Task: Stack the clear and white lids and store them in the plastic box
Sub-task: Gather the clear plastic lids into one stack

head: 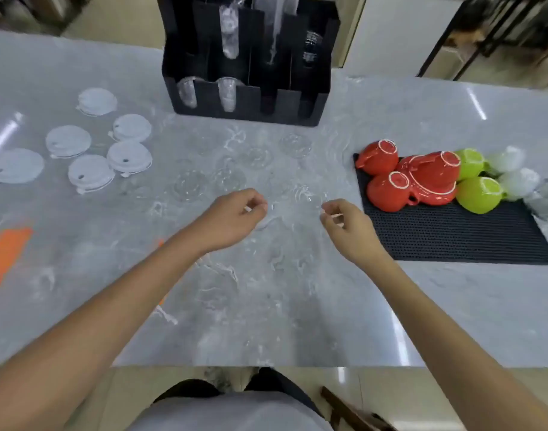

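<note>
Your left hand (235, 213) and right hand (344, 223) hover over the marble counter (266, 306), fingers loosely curled, gripping nothing. Clear lids (190, 185) lie just beyond your fingertips, white lids (111, 144) far left. No readable writing on the black organizer (247, 101).

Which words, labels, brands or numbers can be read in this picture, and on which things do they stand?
None can be read.
black organizer box: no label shows.
white lids: plain, no print visible.
red cups and green cups: no writing.
orange patch on the counter: blank, as far as the blur lets me tell.
</note>
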